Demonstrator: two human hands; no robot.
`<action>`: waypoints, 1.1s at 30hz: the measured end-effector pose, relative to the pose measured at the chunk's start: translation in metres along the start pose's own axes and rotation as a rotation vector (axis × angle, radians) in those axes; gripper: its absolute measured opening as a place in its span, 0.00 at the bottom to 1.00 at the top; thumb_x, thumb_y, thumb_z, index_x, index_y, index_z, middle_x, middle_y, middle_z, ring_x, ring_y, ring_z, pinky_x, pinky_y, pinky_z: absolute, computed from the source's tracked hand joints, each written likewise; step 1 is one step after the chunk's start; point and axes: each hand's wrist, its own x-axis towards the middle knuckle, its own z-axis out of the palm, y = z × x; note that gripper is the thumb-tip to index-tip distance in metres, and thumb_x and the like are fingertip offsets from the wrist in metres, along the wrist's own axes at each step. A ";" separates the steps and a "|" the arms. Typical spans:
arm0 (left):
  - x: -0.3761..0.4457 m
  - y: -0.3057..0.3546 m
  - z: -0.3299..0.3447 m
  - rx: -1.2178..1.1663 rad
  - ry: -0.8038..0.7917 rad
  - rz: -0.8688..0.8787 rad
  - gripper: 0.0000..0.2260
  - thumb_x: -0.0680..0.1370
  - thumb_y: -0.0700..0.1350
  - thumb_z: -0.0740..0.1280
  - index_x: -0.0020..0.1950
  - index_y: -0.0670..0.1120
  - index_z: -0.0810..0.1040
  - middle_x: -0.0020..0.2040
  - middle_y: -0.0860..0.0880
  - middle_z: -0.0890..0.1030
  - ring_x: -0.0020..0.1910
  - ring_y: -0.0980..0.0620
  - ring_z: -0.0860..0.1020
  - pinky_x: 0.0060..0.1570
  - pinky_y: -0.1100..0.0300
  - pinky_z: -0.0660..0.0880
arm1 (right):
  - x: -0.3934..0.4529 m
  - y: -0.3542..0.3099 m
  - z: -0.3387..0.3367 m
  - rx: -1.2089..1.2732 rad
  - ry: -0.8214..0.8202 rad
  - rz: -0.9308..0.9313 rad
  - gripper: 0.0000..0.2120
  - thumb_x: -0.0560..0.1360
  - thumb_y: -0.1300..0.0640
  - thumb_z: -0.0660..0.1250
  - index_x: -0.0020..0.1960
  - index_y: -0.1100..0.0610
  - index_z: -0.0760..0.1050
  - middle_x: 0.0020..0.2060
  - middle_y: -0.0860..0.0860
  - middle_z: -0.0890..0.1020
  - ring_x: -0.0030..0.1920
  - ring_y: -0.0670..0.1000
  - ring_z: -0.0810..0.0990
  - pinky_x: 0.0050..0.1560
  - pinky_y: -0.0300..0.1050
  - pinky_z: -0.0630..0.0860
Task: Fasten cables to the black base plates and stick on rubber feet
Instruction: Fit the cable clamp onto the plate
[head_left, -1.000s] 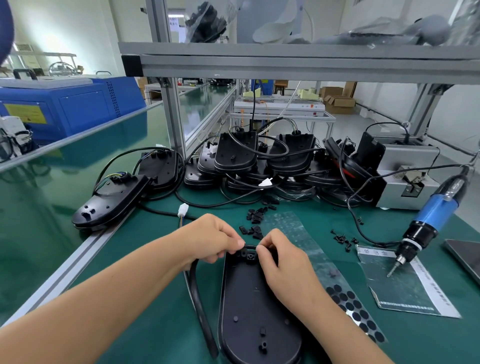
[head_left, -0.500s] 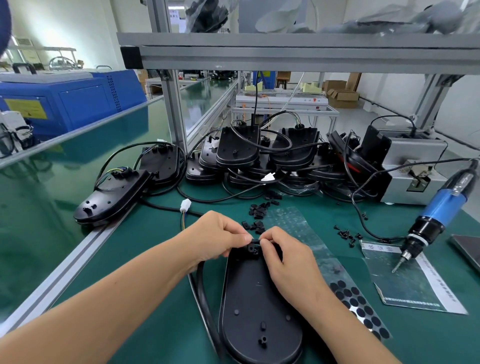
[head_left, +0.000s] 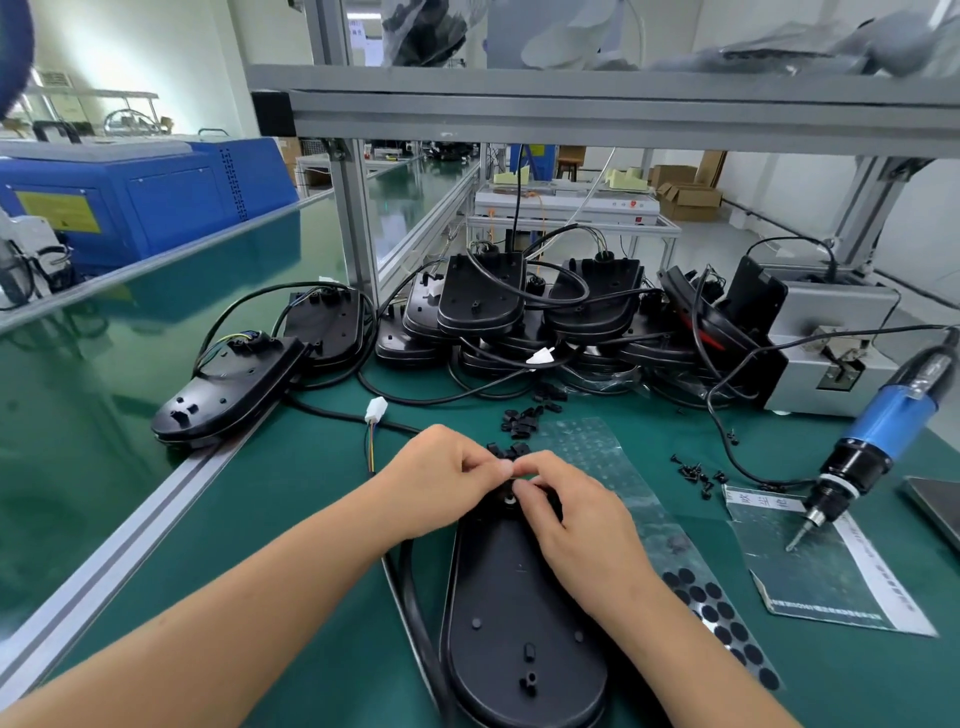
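A black oval base plate (head_left: 519, 613) lies lengthwise on the green mat in front of me. Its black cable (head_left: 415, 613) runs along the left side and ends in a white connector (head_left: 375, 410) with coloured wires. My left hand (head_left: 441, 483) and my right hand (head_left: 576, 525) meet at the plate's far end, fingertips curled together and pinching a small black part over the cable entry; the part itself is mostly hidden. A clear sheet with round black rubber feet (head_left: 717, 618) lies just right of the plate.
Small black clips (head_left: 524, 418) and loose screws (head_left: 696, 473) are scattered on the mat. A pile of base plates with cables (head_left: 519, 322) fills the back. A blue electric screwdriver (head_left: 878, 441) hangs at right over a plastic bag (head_left: 810, 561), near a grey machine (head_left: 826, 348). An aluminium rail (head_left: 130, 540) borders the left.
Both hands stay at the plate's far end; the fingertips have drawn closer together and lifted slightly over the cable entry. The view has tilted a little.
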 end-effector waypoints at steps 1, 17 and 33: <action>0.001 -0.001 0.000 -0.043 0.044 -0.016 0.13 0.78 0.49 0.66 0.35 0.46 0.74 0.34 0.48 0.70 0.34 0.54 0.67 0.37 0.59 0.67 | 0.000 0.000 0.000 -0.012 0.000 -0.001 0.07 0.80 0.46 0.59 0.56 0.38 0.72 0.49 0.39 0.79 0.54 0.44 0.74 0.50 0.41 0.71; -0.001 -0.075 -0.042 0.693 0.385 -0.339 0.11 0.75 0.37 0.62 0.54 0.46 0.78 0.49 0.45 0.76 0.49 0.42 0.76 0.42 0.55 0.68 | 0.001 -0.001 -0.004 -0.077 -0.028 -0.063 0.09 0.81 0.48 0.58 0.57 0.40 0.75 0.49 0.39 0.79 0.53 0.40 0.75 0.52 0.40 0.73; 0.000 -0.006 -0.041 0.029 0.044 -0.051 0.21 0.72 0.67 0.64 0.41 0.49 0.82 0.36 0.48 0.83 0.33 0.58 0.76 0.41 0.60 0.71 | 0.001 0.007 -0.021 0.035 -0.007 -0.010 0.07 0.79 0.55 0.64 0.50 0.44 0.79 0.34 0.31 0.77 0.39 0.30 0.74 0.38 0.26 0.66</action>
